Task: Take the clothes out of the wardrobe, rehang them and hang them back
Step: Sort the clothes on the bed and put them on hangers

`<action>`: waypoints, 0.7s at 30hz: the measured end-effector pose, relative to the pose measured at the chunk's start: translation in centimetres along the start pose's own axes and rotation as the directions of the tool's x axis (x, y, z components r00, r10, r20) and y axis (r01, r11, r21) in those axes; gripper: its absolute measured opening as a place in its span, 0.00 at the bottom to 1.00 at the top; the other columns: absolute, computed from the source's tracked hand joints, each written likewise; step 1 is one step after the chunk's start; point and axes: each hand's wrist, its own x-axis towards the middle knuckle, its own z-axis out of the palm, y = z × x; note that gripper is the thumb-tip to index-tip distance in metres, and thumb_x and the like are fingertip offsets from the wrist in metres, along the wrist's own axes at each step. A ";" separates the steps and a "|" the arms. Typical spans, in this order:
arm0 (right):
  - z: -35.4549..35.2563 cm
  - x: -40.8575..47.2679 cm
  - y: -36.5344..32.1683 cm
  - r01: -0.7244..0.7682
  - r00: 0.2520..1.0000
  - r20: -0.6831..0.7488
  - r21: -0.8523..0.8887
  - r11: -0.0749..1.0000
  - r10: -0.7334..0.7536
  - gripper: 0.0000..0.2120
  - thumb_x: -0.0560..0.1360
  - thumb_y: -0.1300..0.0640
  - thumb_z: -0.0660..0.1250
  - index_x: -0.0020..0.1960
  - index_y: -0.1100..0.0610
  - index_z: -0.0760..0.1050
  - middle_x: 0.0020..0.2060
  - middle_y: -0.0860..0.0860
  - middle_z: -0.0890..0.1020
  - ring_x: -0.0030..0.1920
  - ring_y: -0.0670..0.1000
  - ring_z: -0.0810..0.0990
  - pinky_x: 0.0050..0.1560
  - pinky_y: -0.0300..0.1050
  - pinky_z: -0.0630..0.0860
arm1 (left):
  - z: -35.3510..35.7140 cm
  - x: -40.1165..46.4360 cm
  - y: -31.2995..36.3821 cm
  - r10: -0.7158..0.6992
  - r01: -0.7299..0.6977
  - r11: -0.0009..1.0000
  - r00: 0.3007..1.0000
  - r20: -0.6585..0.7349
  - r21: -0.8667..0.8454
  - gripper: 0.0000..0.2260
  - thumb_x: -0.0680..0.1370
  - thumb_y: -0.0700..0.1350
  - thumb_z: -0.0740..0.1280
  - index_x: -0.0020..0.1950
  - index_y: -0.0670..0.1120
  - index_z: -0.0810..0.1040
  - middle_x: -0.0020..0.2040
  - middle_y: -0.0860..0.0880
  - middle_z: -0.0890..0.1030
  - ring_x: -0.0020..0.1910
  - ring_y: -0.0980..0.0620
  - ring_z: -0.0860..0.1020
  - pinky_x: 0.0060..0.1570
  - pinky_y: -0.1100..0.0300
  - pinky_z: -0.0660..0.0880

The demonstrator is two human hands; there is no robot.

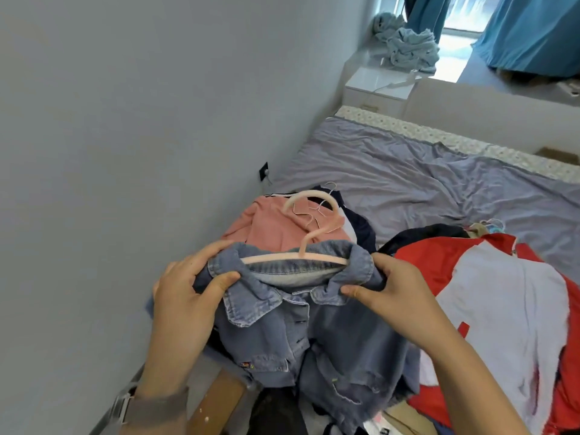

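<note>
At lower centre of the frame, the left hand and right hand each pinch a shoulder of the faded blue denim jacket, seated on a pale pink plastic hanger above the bed. Rehanging looks nearly done; next, probably straighten the collar and carry it to the wardrobe.

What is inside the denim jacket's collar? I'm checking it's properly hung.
A pink hanger sits inside the denim jacket collar, hook sticking up. Its ends are covered by the fabric that the left hand and right hand grip.

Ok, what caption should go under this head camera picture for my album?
Two hands, left hand and right hand, fit a denim jacket onto a pink hanger over the bed.
</note>
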 end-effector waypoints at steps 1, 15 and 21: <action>-0.7 2.1 -1.0 0.029 1.000 0.011 0.015 0.999 -0.029 0.10 0.66 0.56 0.78 0.44 0.48 0.80 0.39 0.43 0.84 0.42 0.42 0.81 0.44 0.42 0.76 | -0.2 2.2 0.1 0.035 -0.035 0.999 0.999 0.000 -0.008 0.15 0.69 0.55 0.66 0.51 0.74 0.74 0.50 0.63 0.80 0.55 0.50 0.77 0.57 0.45 0.73; 0.4 25.7 4.2 -0.114 0.993 -0.052 -0.249 0.962 0.104 0.07 0.73 0.58 0.71 0.45 0.54 0.72 0.37 0.43 0.77 0.42 0.50 0.74 0.36 0.33 0.65 | 10.3 30.3 -5.5 0.121 -0.129 0.992 0.962 0.246 0.016 0.11 0.74 0.49 0.68 0.49 0.63 0.69 0.41 0.65 0.78 0.47 0.63 0.75 0.61 0.46 0.68; 5.2 33.9 11.9 -0.227 0.955 0.036 -0.550 0.804 0.294 0.20 0.75 0.60 0.64 0.65 0.65 0.66 0.64 0.63 0.71 0.64 0.62 0.70 0.61 0.50 0.65 | 22.2 38.0 -13.3 0.123 -0.236 0.914 0.936 0.330 0.329 0.12 0.73 0.35 0.63 0.40 0.53 0.75 0.50 0.47 0.79 0.55 0.39 0.73 0.53 0.52 0.63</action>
